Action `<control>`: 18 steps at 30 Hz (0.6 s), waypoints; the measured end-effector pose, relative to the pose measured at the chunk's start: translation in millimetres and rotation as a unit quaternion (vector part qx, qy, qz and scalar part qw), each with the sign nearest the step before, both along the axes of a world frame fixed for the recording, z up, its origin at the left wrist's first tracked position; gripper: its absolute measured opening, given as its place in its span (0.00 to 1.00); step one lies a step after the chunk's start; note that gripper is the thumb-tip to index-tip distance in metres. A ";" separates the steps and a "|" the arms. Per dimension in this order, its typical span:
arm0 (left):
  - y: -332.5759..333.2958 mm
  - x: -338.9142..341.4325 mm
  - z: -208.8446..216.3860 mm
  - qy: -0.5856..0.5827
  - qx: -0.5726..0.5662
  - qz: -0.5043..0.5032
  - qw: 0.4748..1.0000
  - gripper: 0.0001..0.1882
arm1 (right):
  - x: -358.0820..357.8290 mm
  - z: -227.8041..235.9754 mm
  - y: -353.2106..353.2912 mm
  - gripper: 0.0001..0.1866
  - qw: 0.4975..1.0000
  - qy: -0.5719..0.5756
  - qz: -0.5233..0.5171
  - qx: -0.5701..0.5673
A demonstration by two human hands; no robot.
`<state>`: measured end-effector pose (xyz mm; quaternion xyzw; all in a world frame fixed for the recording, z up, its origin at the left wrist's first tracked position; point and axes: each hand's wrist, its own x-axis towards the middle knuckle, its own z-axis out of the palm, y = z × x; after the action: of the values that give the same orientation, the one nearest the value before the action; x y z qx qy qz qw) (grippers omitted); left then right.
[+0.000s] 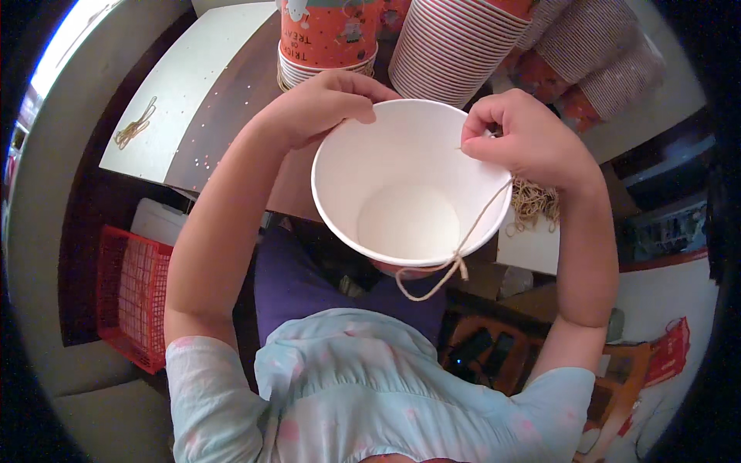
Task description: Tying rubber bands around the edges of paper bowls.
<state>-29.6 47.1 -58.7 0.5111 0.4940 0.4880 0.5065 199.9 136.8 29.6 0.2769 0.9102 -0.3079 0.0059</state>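
Observation:
A large white-lined paper bucket (417, 147) is tilted so that its open mouth faces me, showing a bare inside. My left hand (330, 106) grips its far left rim, thumb over the edge and fingers behind the wall. At the right rim, my right hand (525, 139) is closed in a pinch. A short end of thin tan cord shows at its fingertips, inside the mouth. The cord (486, 212) crosses the right side of the opening to a bow-like knot (457, 262) at the near rim, where a loop hangs outside. The bucket's outer wall is mostly hidden.
Behind the bucket stand an upside-down orange printed bucket (330, 35) and a tall leaning stack of nested buckets (463, 50). Plastic-wrapped stacks (590, 58) lie at far right. Loose cords (534, 204) pile beside my right wrist; a cord bundle (137, 125) and red basket (131, 297) are left.

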 end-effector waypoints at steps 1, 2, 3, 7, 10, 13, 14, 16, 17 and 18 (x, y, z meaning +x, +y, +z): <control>-1.7 -3.5 0.1 -0.041 -0.027 -0.028 0.998 0.20 | 0.8 0.3 1.5 0.07 1.000 -0.007 -0.013 -0.027; -3.0 -7.1 -0.8 -0.083 -0.055 -0.054 0.994 0.21 | 0.0 -0.2 3.4 0.07 1.000 -0.008 -0.013 -0.027; -3.4 -9.7 -3.3 -0.084 -0.056 -0.054 0.993 0.21 | -0.8 -0.8 5.0 0.06 0.999 0.001 -0.001 -0.038; -5.4 -7.7 -8.1 -0.132 -0.067 -0.060 0.987 0.22 | -1.9 -4.8 10.3 0.06 0.997 0.009 0.007 -0.070; -5.3 -8.0 -14.9 -0.170 -0.050 -0.073 0.982 0.23 | -2.1 -4.5 10.5 0.06 0.998 -0.002 0.003 -0.069; -8.0 -11.8 -20.3 -0.224 -0.032 -0.086 0.970 0.25 | -2.3 -2.2 3.0 0.06 0.998 0.000 -0.016 -0.057; -8.8 -11.8 -21.0 -0.253 -0.030 -0.091 0.963 0.25 | -1.9 -1.0 1.2 0.06 0.998 -0.001 -0.016 -0.057; -11.9 -9.8 -19.8 -0.265 -0.032 -0.079 0.961 0.25 | -1.1 1.7 -2.3 0.10 1.000 -0.009 -0.002 0.007; -13.2 -8.7 -18.9 -0.275 -0.036 -0.066 0.959 0.25 | -0.9 2.8 -4.5 0.10 1.000 -0.010 -0.002 0.007; -14.6 -7.4 -18.2 -0.276 -0.036 -0.067 0.958 0.25 | -0.7 3.9 -7.0 0.10 0.999 -0.003 -0.004 0.042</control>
<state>-37.0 32.5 -76.9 0.3699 0.3169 0.5572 0.6725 199.2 129.8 33.4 0.2816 0.9211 -0.2687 -0.0045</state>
